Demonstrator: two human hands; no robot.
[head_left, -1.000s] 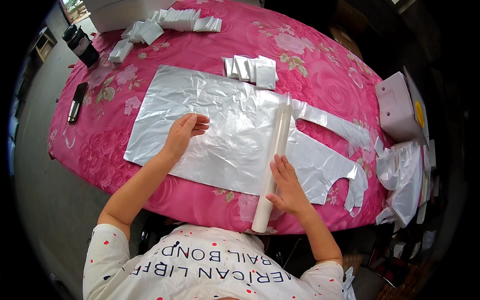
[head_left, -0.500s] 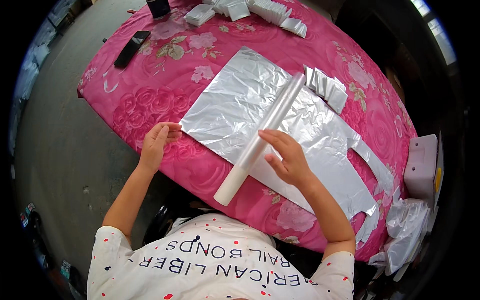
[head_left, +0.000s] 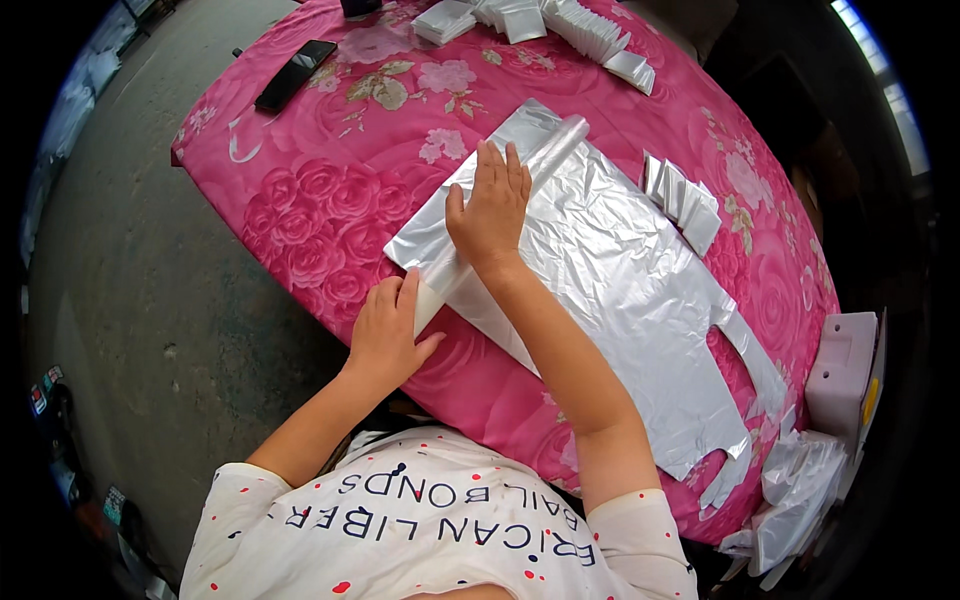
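A silvery plastic bag (head_left: 610,300) with cut-out handles lies flat on the table, its surface wrinkled. Across its far-left part rests a pale tube (head_left: 553,158) with a clear, shiny surface, slanting from near left to far right. My right hand (head_left: 490,205) lies flat on the tube's middle, fingers stretched out. At the tube's near end is my left hand (head_left: 385,325), thumb and fingers apart, index finger against the tube's side. The bag's closed end sticks out to the left beyond the tube.
The table wears a pink flowered cloth (head_left: 330,230). A black phone (head_left: 295,76) lies at the far left. Folded white packets (head_left: 682,205) sit beyond the bag, and more stacks (head_left: 585,30) at the back. A pale plastic box (head_left: 838,365) and clear bags (head_left: 800,480) stand at the right edge.
The tube has shifted left over the bag. My right hand has moved up and left and now lies flat on it. My left hand has left the bag's corner for the tube's near end.
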